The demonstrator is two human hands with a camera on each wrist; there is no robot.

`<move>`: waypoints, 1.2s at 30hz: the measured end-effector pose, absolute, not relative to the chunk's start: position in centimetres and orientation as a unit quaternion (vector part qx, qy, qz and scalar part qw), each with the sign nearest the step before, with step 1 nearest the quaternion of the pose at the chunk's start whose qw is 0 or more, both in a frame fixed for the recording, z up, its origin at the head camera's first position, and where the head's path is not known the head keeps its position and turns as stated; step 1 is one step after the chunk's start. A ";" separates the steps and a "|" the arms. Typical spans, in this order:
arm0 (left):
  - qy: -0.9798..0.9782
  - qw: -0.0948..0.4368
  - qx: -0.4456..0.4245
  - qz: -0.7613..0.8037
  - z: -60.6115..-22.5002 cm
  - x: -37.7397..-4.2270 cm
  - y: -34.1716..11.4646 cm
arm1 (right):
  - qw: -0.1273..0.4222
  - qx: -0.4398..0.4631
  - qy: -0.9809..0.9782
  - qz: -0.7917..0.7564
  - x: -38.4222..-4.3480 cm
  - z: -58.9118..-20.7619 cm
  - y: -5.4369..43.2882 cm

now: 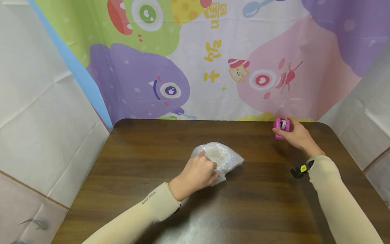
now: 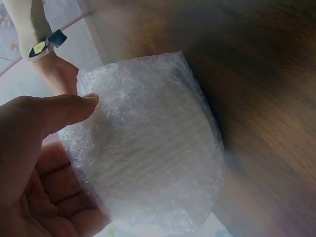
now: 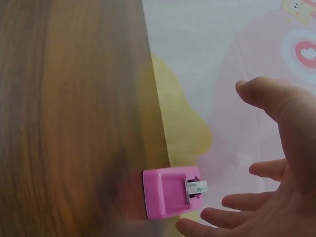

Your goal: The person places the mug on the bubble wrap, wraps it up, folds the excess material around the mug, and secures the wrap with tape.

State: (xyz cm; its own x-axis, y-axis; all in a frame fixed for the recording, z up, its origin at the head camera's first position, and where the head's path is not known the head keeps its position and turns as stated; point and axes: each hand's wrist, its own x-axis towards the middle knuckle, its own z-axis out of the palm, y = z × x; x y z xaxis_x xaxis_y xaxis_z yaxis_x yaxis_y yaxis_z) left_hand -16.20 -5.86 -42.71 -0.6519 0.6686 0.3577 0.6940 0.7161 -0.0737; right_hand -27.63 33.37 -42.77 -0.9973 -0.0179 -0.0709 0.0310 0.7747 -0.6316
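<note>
A package in clear bubble wrap is in my left hand, above the middle of the table. In the left wrist view the thumb lies across the near face of the wrapped package and the curled fingers are behind it. Something pale and ribbed shows faintly through the wrap. At the table's far right edge is a pink tape dispenser with a small roll of tape. My right hand is right at it; in the right wrist view the fingers are spread beside the dispenser.
The dark wooden table ends against a cartoon-printed cloth hanging at the back. Pale panels stand on both sides. A black and yellow device is strapped to the right wrist.
</note>
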 end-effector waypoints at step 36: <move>-0.913 0.171 -0.369 -0.041 -42.6 -16.2 -5.9 | 0.030 0.101 0.924 -0.368 -29.4 -45.4 34.5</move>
State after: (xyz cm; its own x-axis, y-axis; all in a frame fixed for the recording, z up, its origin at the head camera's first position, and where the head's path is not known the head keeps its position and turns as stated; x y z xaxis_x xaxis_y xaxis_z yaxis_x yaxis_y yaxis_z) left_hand -16.22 -5.89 -42.65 -0.6692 0.6591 0.3431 0.6876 0.7244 -0.0506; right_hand -29.40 34.47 -45.43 -0.9777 0.1645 -0.1305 0.2092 0.7089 -0.6736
